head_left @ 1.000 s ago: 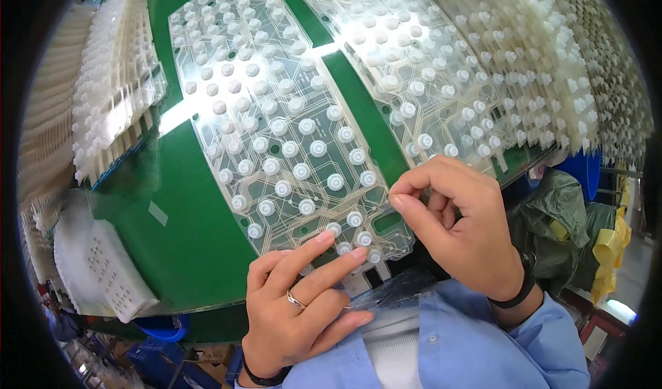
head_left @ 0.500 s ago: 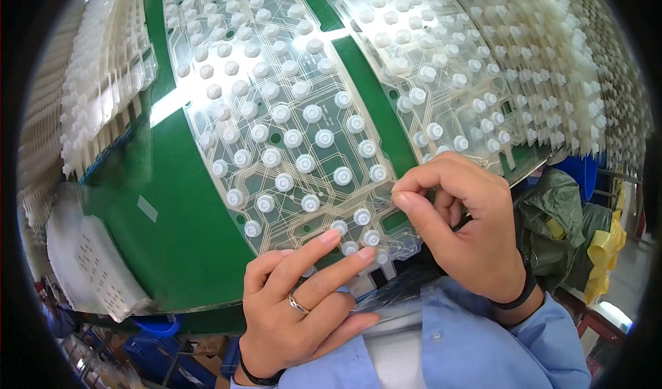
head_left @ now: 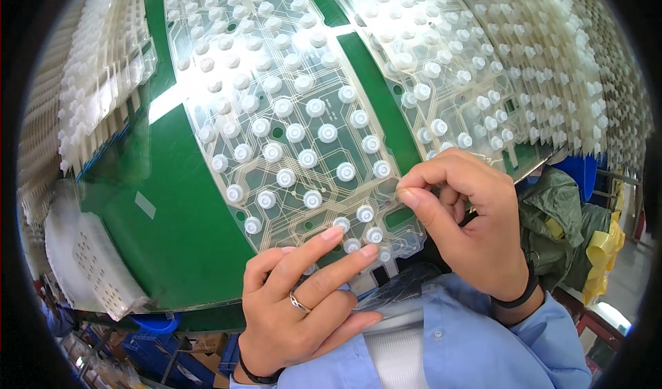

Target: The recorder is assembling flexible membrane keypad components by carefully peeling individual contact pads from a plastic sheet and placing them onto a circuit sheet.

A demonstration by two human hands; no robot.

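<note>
A clear keyboard membrane (head_left: pixel 296 161) with pale circuit lines and rows of white rubber domes lies on the green tabletop in front of me. My left hand (head_left: pixel 310 289), wearing a ring, rests at its near end; the index and middle fingers are stretched apart, their tips beside the nearest domes. At the membrane's right edge, my right hand (head_left: pixel 472 216) pinches with thumb and index finger. That edge seems to be between the fingertips, though the grip hides the exact spot. The other right fingers are curled in.
A second domed membrane (head_left: pixel 427 65) lies to the right, beside a dense stack of membranes (head_left: pixel 565 72). More stacked membranes (head_left: pixel 103 78) stand at the left, above a bundle of clear sheets (head_left: pixel 89 265) on the green table (head_left: pixel 186 251). Bags (head_left: pixel 552 210) hang beyond the table's right edge.
My right hand has moved slightly to the right, and the membrane's near right part has shifted a little with it. My left hand stays almost in place.
</note>
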